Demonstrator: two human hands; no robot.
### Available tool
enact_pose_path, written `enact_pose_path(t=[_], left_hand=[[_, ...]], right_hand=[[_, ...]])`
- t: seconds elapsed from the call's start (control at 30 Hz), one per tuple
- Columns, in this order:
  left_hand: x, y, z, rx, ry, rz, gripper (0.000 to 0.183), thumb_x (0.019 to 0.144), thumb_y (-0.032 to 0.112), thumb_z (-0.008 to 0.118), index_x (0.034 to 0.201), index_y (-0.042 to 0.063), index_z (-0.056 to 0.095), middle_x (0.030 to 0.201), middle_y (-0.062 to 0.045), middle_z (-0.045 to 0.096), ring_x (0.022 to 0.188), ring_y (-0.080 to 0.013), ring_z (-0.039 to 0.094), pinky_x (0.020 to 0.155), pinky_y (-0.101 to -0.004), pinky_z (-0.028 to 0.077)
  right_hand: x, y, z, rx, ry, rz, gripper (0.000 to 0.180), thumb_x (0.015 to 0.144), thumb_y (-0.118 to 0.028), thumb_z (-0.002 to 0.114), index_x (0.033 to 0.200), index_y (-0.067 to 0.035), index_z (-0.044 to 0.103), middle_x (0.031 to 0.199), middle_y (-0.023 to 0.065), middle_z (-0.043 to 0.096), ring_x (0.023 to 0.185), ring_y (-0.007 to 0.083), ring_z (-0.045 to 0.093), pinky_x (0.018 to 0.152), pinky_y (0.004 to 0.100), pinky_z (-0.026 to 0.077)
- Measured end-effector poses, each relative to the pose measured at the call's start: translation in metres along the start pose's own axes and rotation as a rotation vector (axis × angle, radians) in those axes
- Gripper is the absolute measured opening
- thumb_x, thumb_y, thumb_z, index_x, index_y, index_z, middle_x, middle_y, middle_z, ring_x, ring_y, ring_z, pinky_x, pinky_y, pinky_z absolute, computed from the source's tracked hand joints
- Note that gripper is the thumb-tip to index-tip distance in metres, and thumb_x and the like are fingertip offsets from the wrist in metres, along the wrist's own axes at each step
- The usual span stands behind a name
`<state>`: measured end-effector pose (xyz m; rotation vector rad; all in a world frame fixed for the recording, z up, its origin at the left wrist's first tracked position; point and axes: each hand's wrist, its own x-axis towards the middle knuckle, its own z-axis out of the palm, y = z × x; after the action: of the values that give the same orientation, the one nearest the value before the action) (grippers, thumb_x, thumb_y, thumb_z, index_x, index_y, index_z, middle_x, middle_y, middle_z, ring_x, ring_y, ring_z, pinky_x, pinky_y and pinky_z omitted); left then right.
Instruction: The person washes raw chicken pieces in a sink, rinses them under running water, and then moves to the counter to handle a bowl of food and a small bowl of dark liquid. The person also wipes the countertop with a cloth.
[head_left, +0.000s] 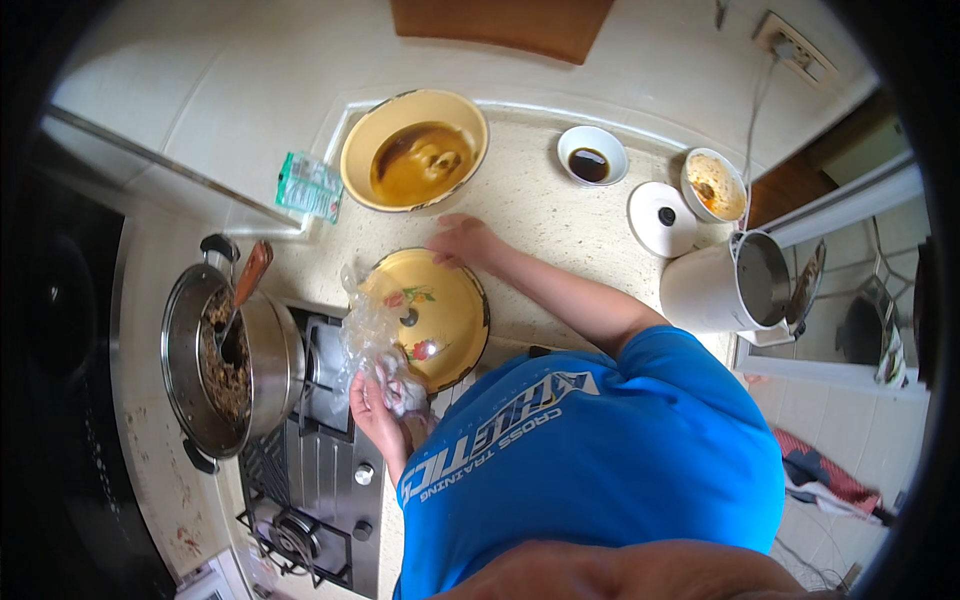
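Observation:
My left hand (379, 420) holds a crumpled clear plastic bag (364, 322), bunched with a white and reddish patterned cloth or bag (399, 384). Both overlap the left side of a flowered yellow enamel lid or basin (454, 322) with a chipped dark rim. My right hand (463, 241), fingers apart, hovers over or touches the far rim of this enamel piece; which of the two, I cannot tell. Just beyond stands a larger yellow enamel basin (356, 161) holding brown liquid and a pale lump.
Left, a steel pot (274, 367) of dark food with a wooden-handled utensil stands by the gas hob (330, 480). A green packet (309, 186) lies near the wall. Right are a bowl of dark liquid (615, 161), a white lid (645, 225), a food-smeared bowl (716, 169) and a white container (694, 292).

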<state>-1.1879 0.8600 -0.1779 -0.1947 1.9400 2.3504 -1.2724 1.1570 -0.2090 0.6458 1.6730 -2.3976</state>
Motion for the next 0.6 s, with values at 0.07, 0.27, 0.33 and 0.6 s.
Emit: enact_pose_path(t=[0.07, 0.27, 0.33, 0.6], left_hand=[[0.001, 0.002, 0.000, -0.023, 0.077, 0.049, 0.023, 0.095, 0.016, 0.054, 0.113, 0.003, 0.053, 0.104, -0.007, 0.061, 0.087, -0.0108, 0.057, 0.073, -0.0241, 0.046], [0.002, 0.015, 0.000, -0.116, 0.164, 0.133, 0.020, 0.094, 0.016, 0.056, 0.110, 0.004, 0.053, 0.096, -0.005, 0.061, 0.077, -0.0087, 0.056, 0.066, -0.0221, 0.046], [-0.002, 0.020, -0.002, -0.121, 0.176, 0.138, 0.021, 0.094, 0.017, 0.056, 0.110, 0.004, 0.052, 0.097, -0.005, 0.061, 0.078, -0.0092, 0.056, 0.067, -0.0229, 0.047], [-0.018, 0.027, -0.009, -0.204, 0.263, 0.205, 0.022, 0.093, 0.017, 0.057, 0.110, 0.004, 0.051, 0.100, -0.008, 0.061, 0.082, -0.0117, 0.059, 0.068, -0.0246, 0.049]], right_hand=[[-0.013, 0.017, 0.017, -0.362, -0.094, -0.250, 0.056, 0.076, -0.023, 0.077, 0.121, -0.003, 0.051, 0.108, 0.0098, 0.058, 0.085, 0.0149, 0.061, 0.071, 0.0277, 0.052], [-0.035, 0.049, 0.050, -0.697, -0.266, -0.810, 0.048, 0.066, -0.014, 0.074, 0.112, -0.013, 0.060, 0.099, 0.0115, 0.054, 0.084, 0.0285, 0.058, 0.075, 0.0366, 0.048], [-0.033, 0.054, 0.056, -0.799, -0.270, -0.809, 0.043, 0.067, -0.015, 0.073, 0.109, -0.013, 0.060, 0.097, 0.0120, 0.055, 0.085, 0.0307, 0.058, 0.074, 0.0395, 0.047], [-0.031, 0.038, 0.069, -1.030, -0.449, -0.775, 0.014, 0.075, -0.015, 0.063, 0.087, -0.013, 0.056, 0.082, 0.0122, 0.055, 0.080, 0.0324, 0.057, 0.067, 0.0442, 0.044]])
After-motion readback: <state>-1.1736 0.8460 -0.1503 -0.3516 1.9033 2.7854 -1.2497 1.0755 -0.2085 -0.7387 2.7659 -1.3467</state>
